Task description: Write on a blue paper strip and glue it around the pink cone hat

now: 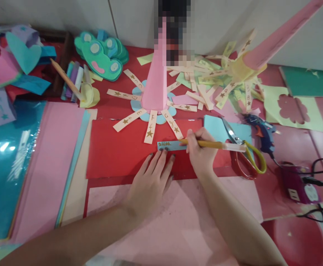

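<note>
Right grip (pixel 201 155) closed on pen (pixel 211 144) over strip (pixel 175 145). Left grip (pixel 150 181) open, at strip's edge; firm pressure should prevent slipping

On the near side of the upright pink paper cone (pixel 155 81), a hand could slide low over the flat red paper sheet (pixel 110 155), to the left of the left hand (pixel 151 177). Cream paper strips (pixel 150 127) fan out around the cone's foot and narrow any approach there. Nearer right of the cone, the right hand (pixel 201 151) and its long yellow pencil (pixel 208 144) bar the way, then the open metal scissors (pixel 235 138) and blue glue gun (pixel 262 135). Behind and to the right, a tangled pile of paper strips (pixel 205 96), perhaps loosely heaped, and a tilted pink cone (pixel 283 35) block passage.
</note>
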A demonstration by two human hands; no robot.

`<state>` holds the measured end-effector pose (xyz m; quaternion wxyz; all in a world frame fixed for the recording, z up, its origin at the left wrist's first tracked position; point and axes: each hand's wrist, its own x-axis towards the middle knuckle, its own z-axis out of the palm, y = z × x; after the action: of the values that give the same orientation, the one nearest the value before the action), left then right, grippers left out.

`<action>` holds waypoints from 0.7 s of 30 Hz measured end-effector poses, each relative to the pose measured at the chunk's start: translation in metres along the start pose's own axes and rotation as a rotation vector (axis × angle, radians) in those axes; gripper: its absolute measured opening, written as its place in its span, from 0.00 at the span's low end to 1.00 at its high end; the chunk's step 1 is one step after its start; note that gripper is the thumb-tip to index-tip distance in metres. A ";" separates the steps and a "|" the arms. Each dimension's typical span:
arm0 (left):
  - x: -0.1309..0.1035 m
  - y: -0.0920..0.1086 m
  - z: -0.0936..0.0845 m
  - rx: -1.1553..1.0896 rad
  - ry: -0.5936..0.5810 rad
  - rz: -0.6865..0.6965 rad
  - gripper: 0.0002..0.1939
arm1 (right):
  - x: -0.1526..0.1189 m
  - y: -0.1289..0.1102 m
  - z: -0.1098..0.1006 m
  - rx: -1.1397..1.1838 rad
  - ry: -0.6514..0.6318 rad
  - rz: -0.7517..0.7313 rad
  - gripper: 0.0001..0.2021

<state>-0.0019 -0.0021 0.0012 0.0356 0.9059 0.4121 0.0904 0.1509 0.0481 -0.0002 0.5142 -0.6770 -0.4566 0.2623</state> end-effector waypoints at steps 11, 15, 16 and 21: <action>0.000 0.001 -0.007 0.035 0.055 -0.037 0.23 | 0.005 -0.001 -0.003 0.041 0.031 0.074 0.16; -0.001 0.001 -0.001 -0.012 0.047 0.043 0.22 | 0.003 0.000 -0.002 0.015 0.037 0.054 0.16; -0.001 0.001 0.000 -0.022 0.038 0.051 0.22 | 0.002 0.000 -0.002 0.011 0.035 0.044 0.16; -0.001 0.000 0.003 -0.042 -0.002 0.052 0.24 | -0.002 -0.002 -0.001 -0.004 0.044 -0.022 0.16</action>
<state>-0.0017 -0.0029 -0.0018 0.0526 0.9155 0.3865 0.0988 0.1502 0.0464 0.0016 0.5257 -0.6784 -0.4532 0.2408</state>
